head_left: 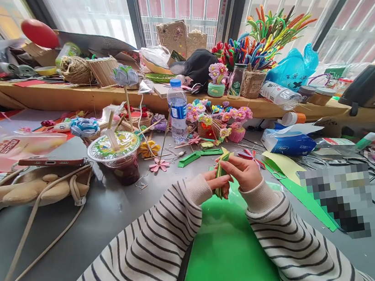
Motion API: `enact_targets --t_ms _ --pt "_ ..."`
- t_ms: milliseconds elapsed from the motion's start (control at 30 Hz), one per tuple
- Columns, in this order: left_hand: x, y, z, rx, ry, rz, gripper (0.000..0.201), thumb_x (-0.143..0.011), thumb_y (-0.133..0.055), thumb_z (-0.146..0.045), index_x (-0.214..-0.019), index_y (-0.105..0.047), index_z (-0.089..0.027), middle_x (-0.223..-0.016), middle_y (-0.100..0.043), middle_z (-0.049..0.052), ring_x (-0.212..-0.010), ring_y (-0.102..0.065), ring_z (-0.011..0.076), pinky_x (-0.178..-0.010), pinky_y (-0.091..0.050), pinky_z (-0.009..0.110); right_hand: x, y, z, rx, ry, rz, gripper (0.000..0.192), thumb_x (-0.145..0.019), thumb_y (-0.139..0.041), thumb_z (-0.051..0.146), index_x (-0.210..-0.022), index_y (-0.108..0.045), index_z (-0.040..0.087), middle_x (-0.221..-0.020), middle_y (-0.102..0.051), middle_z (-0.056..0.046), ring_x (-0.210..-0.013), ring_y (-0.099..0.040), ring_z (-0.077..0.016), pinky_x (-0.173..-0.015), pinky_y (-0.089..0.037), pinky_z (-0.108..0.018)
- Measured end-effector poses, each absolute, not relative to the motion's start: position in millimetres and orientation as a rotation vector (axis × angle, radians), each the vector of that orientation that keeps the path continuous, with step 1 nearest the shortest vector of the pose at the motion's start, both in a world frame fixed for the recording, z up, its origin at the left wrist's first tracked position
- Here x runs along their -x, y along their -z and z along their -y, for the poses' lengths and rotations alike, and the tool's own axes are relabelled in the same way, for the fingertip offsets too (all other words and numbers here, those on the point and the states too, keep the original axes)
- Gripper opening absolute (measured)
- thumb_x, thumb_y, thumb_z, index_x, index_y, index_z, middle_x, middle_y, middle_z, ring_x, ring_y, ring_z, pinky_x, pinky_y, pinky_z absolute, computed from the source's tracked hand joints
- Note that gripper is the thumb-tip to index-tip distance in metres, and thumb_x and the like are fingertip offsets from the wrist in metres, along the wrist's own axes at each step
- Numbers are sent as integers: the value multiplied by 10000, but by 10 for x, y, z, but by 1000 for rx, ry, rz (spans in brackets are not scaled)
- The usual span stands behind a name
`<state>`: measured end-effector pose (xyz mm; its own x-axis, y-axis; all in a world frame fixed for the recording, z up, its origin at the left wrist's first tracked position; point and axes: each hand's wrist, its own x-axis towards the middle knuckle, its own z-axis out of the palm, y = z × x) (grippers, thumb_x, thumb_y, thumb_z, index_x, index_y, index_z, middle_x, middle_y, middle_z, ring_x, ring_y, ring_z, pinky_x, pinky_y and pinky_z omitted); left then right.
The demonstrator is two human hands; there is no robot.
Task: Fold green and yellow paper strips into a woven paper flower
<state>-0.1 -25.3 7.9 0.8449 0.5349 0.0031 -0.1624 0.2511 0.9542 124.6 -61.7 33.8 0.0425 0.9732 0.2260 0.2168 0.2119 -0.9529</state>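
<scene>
Fingers of both hands pinch folded green-yellow paper, mid-frame; green strips and water bottle above, on tabletop.

A narrow folded paper bundle, layered in green and pale yellow, is held aslant, partly covered, its upper end toward one o'clock; it sits between four and five o'clock from the view's centre.

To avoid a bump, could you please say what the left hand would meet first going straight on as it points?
Beyond the folded paper it holds, the left hand would probably meet the right hand, though depth is unclear.
</scene>
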Motion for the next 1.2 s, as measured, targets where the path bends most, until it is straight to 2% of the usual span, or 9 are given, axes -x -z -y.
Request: enact_targets --t_ms 100,233,467,567,667,800,900,1033,1200 --pt "-49 -85 277 -1414 -679 -583 392 -623 -526 -512 -634 -487 -123 -534 -500 -12 -516 -445 73 -520 -331 223 -1279 -279 575 1227 -792 1369 228 -671 -553 359 -796 -640 190 -786 -642 -26 -770 -573 -171 -744 -438 -308" --pt "-81 -89 289 -1459 -764 -742 363 -662 -504 -473 -665 -547 -113 -595 -551 20 -541 -449 82 -513 -325 217 -1267 -239 568 1257 -729 1302 251 -660 -562 352 -814 -639 169 -791 -641 -42 -750 -578 -175 -735 -444 -312" --pt "-53 -48 257 -1158 -651 -621 444 -526 -615 -503 -686 -565 -91 -595 -586 41 -565 -536 126 -539 -387 244 -1209 -265 594 1341 -664 1288 228 -638 -582 357 -750 -635 166 -742 -635 -35 -715 -566 -166 -716 -436 -295" --pt "-18 -26 249 -1034 -562 -470 408 -532 -637 -464 -668 -552 -89 -547 -560 17 -559 -550 128 -554 -401 249 -1243 -319 580 1362 -763 1300 223 -613 -600 374 -679 -619 162 -654 -607 -10 -645 -543 -144 -646 -426 -270" --pt "6 -35 269 -912 -463 -292 362 -550 -650 -418 -628 -526 -87 -477 -493 -19 -510 -534 109 -542 -406 243 -1324 -367 560 1306 -1027 1359 249 -581 -623 401 -616 -599 156 -572 -560 11 -583 -512 -119 -593 -404 -255" --pt "2 -61 314 -793 -427 -158 322 -577 -645 -383 -612 -500 -98 -453 -460 -38 -467 -511 94 -524 -414 244 -1407 -361 551 1106 -1377 1408 341 -604 -596 445 -776 -630 152 -588 -574 1 -558 -519 -114 -588 -410 -271" --pt "-9 -64 325 -774 -414 -126 311 -587 -640 -375 -595 -495 -100 -442 -463 -34 -455 -507 95 -503 -411 236 -1412 -347 565 1090 -1396 1437 339 -625 -591 425 -804 -635 141 -522 -552 8 -535 -526 -117 -569 -410 -272" --pt "-11 -44 303 -773 -362 -95 300 -604 -628 -369 -590 -498 -99 -450 -461 -32 -446 -496 86 -501 -413 234 -1404 -339 571 1147 -1319 1467 302 -628 -593 423 -708 -643 136 -485 -529 15 -511 -517 -110 -550 -403 -266" --pt "-3 -14 285 -736 -361 -56 267 -624 -616 -352 -622 -509 -107 -453 -448 -41 -437 -479 74 -486 -401 221 -1392 -305 538 1053 -1317 1419 284 -634 -598 404 -788 -633 168 -687 -612 -25 -682 -559 -144 -650 -421 -282"
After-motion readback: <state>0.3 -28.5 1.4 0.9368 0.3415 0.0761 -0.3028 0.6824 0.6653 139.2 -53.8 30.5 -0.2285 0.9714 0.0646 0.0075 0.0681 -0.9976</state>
